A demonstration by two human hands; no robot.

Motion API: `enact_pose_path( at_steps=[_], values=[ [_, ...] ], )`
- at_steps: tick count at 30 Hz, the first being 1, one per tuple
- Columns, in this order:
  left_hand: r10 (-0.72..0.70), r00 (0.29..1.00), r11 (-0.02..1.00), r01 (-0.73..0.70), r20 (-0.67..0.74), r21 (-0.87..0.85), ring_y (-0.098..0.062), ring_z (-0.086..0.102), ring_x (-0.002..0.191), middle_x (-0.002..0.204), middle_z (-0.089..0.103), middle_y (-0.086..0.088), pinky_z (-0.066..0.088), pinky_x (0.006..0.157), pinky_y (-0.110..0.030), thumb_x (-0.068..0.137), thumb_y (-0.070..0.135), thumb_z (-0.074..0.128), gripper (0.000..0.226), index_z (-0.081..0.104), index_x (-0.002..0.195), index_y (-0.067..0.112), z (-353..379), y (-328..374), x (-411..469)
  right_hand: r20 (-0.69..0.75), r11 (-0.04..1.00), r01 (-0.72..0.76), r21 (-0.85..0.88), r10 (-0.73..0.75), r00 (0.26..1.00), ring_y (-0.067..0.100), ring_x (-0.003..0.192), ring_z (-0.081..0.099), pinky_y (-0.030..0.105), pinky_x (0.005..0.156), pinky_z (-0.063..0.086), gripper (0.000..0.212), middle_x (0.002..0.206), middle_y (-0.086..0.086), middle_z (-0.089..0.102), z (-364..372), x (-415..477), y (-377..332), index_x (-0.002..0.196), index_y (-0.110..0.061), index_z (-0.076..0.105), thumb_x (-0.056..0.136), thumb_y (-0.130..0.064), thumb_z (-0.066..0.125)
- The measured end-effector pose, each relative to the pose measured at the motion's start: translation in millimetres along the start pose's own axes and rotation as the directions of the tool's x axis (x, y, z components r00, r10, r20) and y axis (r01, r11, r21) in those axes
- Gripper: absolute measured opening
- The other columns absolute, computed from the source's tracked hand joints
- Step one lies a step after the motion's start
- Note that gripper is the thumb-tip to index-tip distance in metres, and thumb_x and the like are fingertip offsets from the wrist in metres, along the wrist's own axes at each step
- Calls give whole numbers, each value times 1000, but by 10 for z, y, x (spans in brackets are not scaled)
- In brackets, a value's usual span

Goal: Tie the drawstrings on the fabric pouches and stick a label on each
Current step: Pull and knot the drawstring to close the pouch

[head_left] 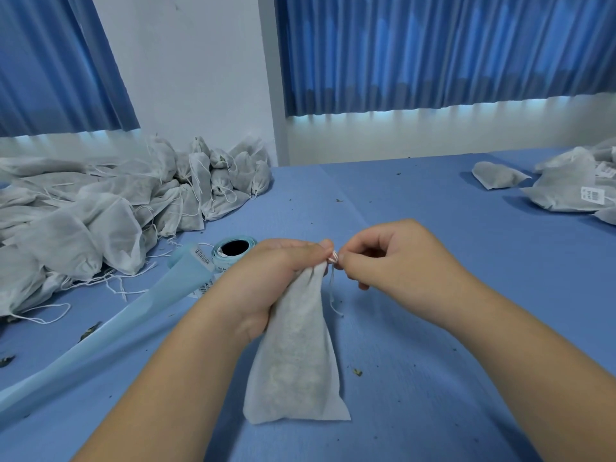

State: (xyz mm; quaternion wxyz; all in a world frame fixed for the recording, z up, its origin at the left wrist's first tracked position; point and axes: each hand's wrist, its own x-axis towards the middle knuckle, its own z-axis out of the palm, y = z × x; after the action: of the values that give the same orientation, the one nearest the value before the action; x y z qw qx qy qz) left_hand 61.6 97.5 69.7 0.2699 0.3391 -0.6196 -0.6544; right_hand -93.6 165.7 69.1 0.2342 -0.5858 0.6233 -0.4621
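A white fabric pouch [296,355] stands upright on the blue table [433,228] in front of me. My left hand [270,281] grips its gathered neck. My right hand [386,255] pinches the white drawstring [331,288] right at the pouch's top, and the string's loose end hangs down beside the pouch. A roll of blue label tape [233,251] lies just behind my left hand, and its backing strip [110,331] trails toward the lower left.
A big heap of white pouches [100,211] with loose strings fills the far left of the table. Several pouches with white labels [573,188] lie at the far right. Small bits of dried leaf are scattered over the cloth. Blue curtains hang behind.
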Motion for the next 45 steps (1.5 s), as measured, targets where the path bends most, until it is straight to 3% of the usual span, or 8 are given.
enact_pose_path(
  at_steps=[9,15,21,28,34,40,45],
  values=[
    [-87,996,988,85,-12,-131,-10,46,47,68,52,-1,40,46,-22,76,29,71,19,66,67,13,39,-39,33,-37,998,56,-9,-56,998,5,50,47,14,46,36,17,49,-14,56,11,-2,25,64,-22,72,81,-22,71],
    [-34,996,994,25,-86,-104,-10,49,45,60,54,-1,40,43,-17,88,24,67,36,66,53,17,72,-40,31,-130,985,135,-106,-148,980,1,50,48,11,50,39,16,54,-18,55,65,5,41,64,-21,65,77,-15,73],
    [3,994,997,-11,-105,-77,-7,52,42,53,57,4,39,42,-13,91,24,65,43,66,48,19,99,-26,2,-165,980,181,-83,-193,967,2,53,48,13,51,41,13,63,-5,62,10,-7,10,63,-23,66,74,-16,67],
    [61,986,997,-67,-156,-36,-6,43,38,45,47,5,35,40,-15,90,23,66,46,61,45,19,133,-25,-16,-153,966,197,-168,-223,963,3,58,57,13,56,44,13,64,-11,66,61,-21,12,65,-24,70,78,-24,73],
    [119,974,992,-110,-191,54,-3,43,38,44,48,9,35,40,-13,88,25,69,43,64,46,21,142,-28,-15,-137,984,113,-136,-132,982,5,57,60,10,51,41,15,62,-14,65,54,-17,1,67,-23,73,82,-25,73],
    [121,978,979,-89,-171,182,-3,46,43,48,52,8,38,43,-14,83,31,73,32,67,53,23,118,-42,2,-23,982,36,-187,-41,999,20,61,59,24,50,43,24,50,-14,54,-4,-11,-2,63,-20,61,85,-24,69],
    [98,979,979,-62,-179,196,-3,46,42,49,52,10,37,43,-12,82,33,74,24,70,61,21,56,-34,20,9,999,-17,-48,17,1000,6,44,46,16,41,34,19,50,-6,59,-84,-10,-18,65,-17,61,84,-15,63]
  ],
)
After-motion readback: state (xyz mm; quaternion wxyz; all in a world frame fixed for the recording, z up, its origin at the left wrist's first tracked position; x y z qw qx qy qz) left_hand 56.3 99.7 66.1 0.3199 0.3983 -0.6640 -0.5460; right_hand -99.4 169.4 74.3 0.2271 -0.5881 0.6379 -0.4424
